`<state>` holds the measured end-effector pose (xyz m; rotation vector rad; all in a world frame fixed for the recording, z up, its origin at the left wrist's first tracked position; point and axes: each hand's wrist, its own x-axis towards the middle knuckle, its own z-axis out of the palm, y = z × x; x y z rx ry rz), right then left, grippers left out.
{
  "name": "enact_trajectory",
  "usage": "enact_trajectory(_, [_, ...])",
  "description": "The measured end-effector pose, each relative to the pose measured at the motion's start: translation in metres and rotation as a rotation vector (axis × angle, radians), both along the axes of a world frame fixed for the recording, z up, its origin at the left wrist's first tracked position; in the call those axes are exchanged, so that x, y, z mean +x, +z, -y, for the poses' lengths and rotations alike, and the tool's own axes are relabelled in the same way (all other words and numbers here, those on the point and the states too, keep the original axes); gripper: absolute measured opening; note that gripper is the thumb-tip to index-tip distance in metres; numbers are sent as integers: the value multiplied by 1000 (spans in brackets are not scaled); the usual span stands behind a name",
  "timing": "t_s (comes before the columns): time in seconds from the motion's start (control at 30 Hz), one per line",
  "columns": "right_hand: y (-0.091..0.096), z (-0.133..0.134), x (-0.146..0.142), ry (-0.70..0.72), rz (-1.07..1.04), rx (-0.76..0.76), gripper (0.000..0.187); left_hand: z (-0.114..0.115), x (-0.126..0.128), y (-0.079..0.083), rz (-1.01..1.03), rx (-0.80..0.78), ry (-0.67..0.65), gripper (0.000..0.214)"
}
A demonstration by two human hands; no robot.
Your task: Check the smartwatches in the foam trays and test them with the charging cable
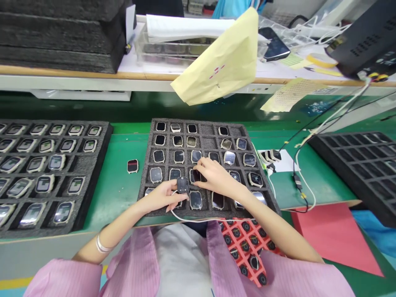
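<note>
A dark grey foam tray [206,142] lies in front of me, its pockets holding several square smartwatch bodies without straps. My left hand [165,194] is closed on a small black square device [182,185] with a white cable [198,220] running from it, over the tray's near middle. To its right, my right hand [213,175] reaches into a pocket, thumb and fingers closed about the edges of a smartwatch [195,176] with a dark screen. Whether that watch is lifted from its pocket I cannot tell.
One loose watch [133,166] lies on the green bench left of the tray. Foam trays flank it at left [105,165] and right [346,161]. Cables [297,165] hang at right. Below the bench edge, a red tray [247,243] holds round black parts. A shelf [148,77] spans the back.
</note>
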<state>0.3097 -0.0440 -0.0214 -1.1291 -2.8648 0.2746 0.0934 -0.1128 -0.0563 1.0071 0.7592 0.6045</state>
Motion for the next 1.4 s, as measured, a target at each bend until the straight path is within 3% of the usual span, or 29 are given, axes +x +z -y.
enact_trajectory(0.23, [16, 16, -2, -4, -507, -209, 28, -1, 0, -8, 31, 29, 1, 40])
enact_trajectory(0.4, [11, 35, -22, 59, -413, -194, 34, 0, 0, -10, 27, 42, 23, 47])
enact_trajectory(0.6, [-2, 31, -24, 113, -378, -107, 36, 2, 2, -7, -9, 30, 99, 42])
enact_trajectory(0.83, [-13, 34, -27, 95, -477, -122, 35, 1, -2, 0, 42, -18, 139, 40])
enact_trajectory(1.4, [-18, 32, -19, 178, -697, -373, 41, 14, 4, -2, 62, -92, 138, 37])
